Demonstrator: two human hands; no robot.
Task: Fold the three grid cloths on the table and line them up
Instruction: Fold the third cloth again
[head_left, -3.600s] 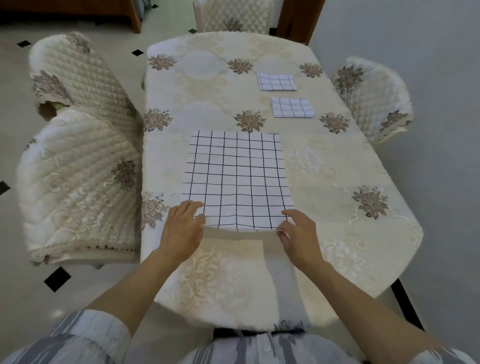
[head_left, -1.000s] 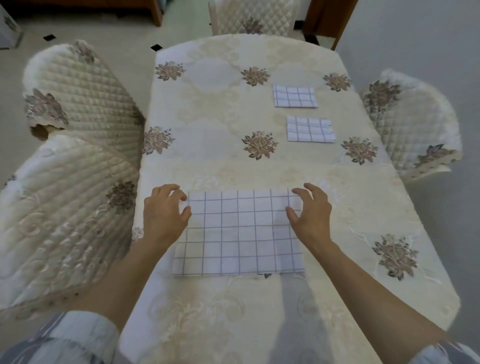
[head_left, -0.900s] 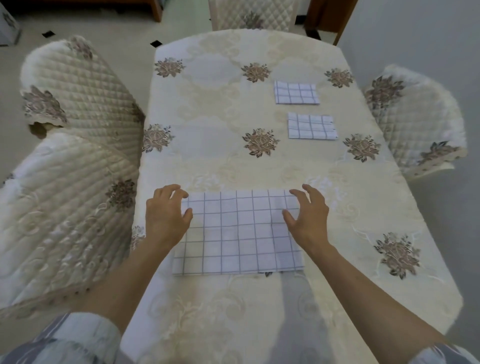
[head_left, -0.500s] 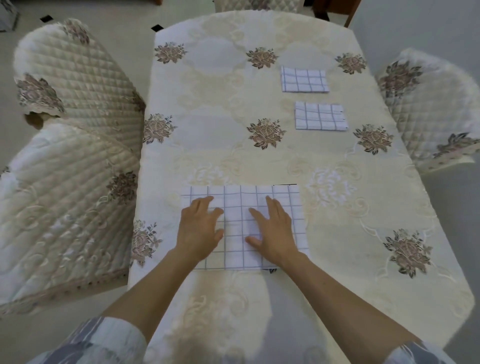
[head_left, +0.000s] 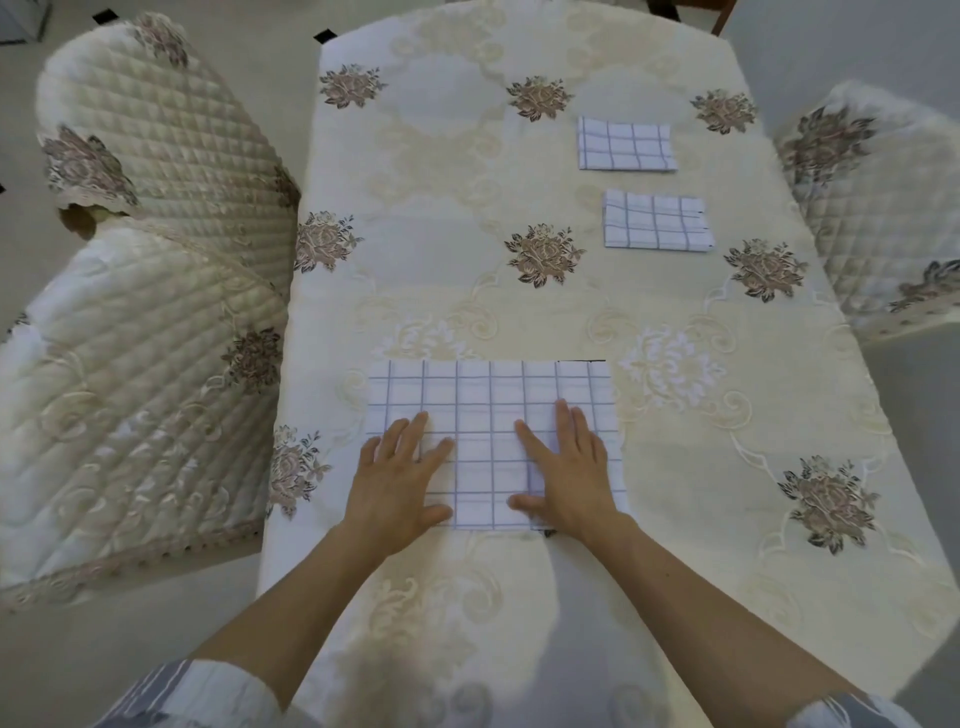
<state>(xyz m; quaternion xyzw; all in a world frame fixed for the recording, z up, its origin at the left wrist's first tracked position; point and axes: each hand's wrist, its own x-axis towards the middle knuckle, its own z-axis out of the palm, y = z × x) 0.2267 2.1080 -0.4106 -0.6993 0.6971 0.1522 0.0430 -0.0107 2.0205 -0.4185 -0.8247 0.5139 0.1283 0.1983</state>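
Note:
A white grid cloth (head_left: 488, 405), folded once into a wide rectangle, lies flat near the front of the table (head_left: 467, 260). My left hand (head_left: 400, 478) rests flat on its left part, fingers straight and spread. My right hand (head_left: 569, 467) lies flat on its right part, fingers straight. Two smaller folded grid cloths sit further back on the right, one (head_left: 655, 222) nearer and one (head_left: 626, 144) behind it, roughly in a line.
A cream floral tablecloth covers the table. Quilted chairs stand on the left (head_left: 130, 322) and on the right (head_left: 878, 208). The table's front edge is just below my forearms.
The cloth has been folded in half toward me. Since then my hands moved from its far corners onto its middle, and now they have spread slightly apart, flat on the cloth.

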